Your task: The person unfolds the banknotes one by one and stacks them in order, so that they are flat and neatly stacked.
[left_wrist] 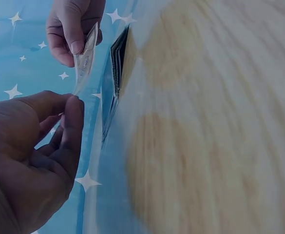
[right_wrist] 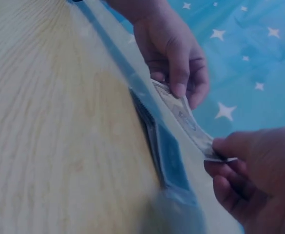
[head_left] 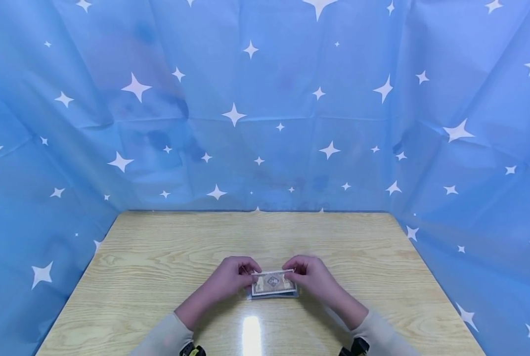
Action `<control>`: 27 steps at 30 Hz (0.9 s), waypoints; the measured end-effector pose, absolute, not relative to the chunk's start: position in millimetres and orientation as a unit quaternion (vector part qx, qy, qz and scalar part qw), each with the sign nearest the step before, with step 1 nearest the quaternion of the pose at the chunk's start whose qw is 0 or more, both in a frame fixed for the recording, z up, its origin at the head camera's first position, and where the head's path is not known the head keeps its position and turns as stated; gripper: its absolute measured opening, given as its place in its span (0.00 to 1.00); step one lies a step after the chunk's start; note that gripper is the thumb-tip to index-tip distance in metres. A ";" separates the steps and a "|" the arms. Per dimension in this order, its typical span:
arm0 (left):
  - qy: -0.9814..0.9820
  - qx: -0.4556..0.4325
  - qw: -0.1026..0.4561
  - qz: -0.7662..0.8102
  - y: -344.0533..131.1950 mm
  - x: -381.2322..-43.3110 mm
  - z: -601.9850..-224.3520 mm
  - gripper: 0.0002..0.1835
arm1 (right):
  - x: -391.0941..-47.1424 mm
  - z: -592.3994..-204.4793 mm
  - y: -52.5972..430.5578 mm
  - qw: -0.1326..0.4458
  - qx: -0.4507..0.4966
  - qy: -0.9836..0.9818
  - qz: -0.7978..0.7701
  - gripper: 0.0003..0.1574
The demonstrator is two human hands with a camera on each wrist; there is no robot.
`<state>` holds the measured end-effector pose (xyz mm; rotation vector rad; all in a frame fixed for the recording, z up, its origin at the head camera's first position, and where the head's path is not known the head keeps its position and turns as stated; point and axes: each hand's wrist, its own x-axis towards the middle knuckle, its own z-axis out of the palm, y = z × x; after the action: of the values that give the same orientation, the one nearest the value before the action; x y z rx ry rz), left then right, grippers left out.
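A banknote (head_left: 271, 282) with a patterned brownish face is stretched between my two hands, in the middle of the tabletop. My left hand (head_left: 233, 277) pinches its left end between thumb and fingers, and my right hand (head_left: 311, 274) pinches the right end. Both wrist views show the note (left_wrist: 85, 61) bending a little along its length. Just under it lies a thin, layered stack (right_wrist: 154, 141) with dark edges and a glossy bluish surface. From the head view only the stack's front edge (head_left: 274, 295) shows below the note; the rest is hidden.
The wood-grain table (head_left: 158, 257) spreads out on all sides of the hands. A bright light reflection falls on the tabletop in front of the note. Behind and beside the table hangs a blue curtain (head_left: 265, 163) with white stars.
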<state>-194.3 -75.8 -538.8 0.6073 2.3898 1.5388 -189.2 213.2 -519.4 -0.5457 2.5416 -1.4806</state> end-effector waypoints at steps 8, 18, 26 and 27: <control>0.853 0.235 0.104 0.454 -71.5 -195.8 -539.1 0.07 | -187.0 -530.9 210.3 0.062 -0.204 0.873 -0.439 0.07; 0.881 0.244 0.085 0.397 -62.5 -196.7 -539.8 0.08 | -186.0 -540.5 208.7 0.029 -0.242 0.895 -0.374 0.07; 0.895 0.249 0.064 0.365 -61.9 -194.9 -539.5 0.08 | -183.8 -540.6 208.6 0.005 -0.251 0.905 -0.342 0.07; 0.895 0.249 0.064 0.365 -62.2 -194.6 -539.4 0.08 | -183.8 -540.4 208.7 0.004 -0.250 0.906 -0.341 0.07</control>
<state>-194.6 -62.2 -539.4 0.7511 2.7034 1.1019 -183.8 208.7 -540.4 -0.7841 2.8402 -1.0695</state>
